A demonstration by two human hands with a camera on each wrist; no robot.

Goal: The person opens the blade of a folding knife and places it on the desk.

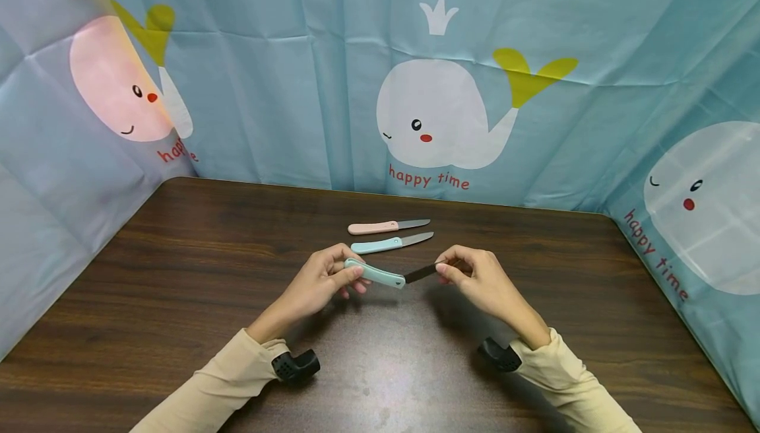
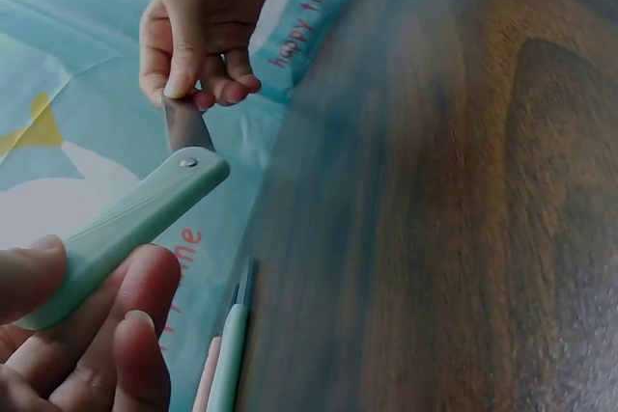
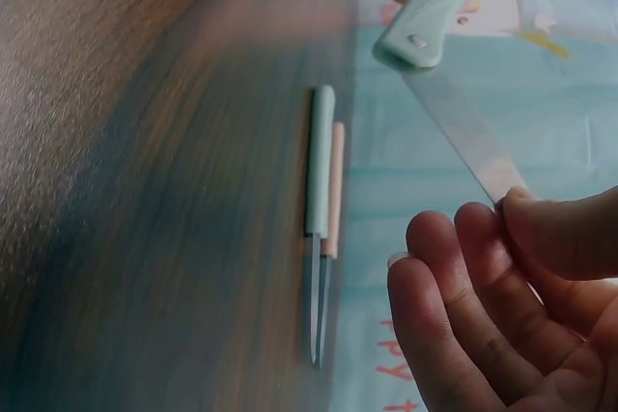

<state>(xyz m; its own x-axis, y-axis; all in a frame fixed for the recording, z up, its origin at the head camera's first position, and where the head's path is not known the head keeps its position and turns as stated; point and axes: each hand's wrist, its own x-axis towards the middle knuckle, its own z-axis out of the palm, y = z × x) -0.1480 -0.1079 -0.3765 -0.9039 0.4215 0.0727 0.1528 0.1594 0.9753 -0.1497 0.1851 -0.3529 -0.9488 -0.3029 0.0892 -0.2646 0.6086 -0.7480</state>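
Note:
A green folding knife [image 1: 380, 275] is held above the table between both hands, its blade swung out at an angle to the handle. My left hand [image 1: 325, 276] grips the handle end, thumb on top and fingers beneath. The blade's tip is pinched between thumb and fingers of my right hand [image 1: 477, 279]. In the right wrist view the blade [image 3: 463, 132] shows as bare metal running from the pivot to the right thumb. Beyond the hands lie a light blue folding knife [image 1: 377, 245] and a pink folding knife [image 1: 373, 228], both unfolded, blades pointing right.
The dark wood table [image 1: 178, 274] reaches back to a blue curtain [image 1: 267, 103] printed with whales, which also hangs along both sides. A black wrist camera [image 1: 295, 366] sits on the left sleeve and another black camera [image 1: 500, 355] on the right.

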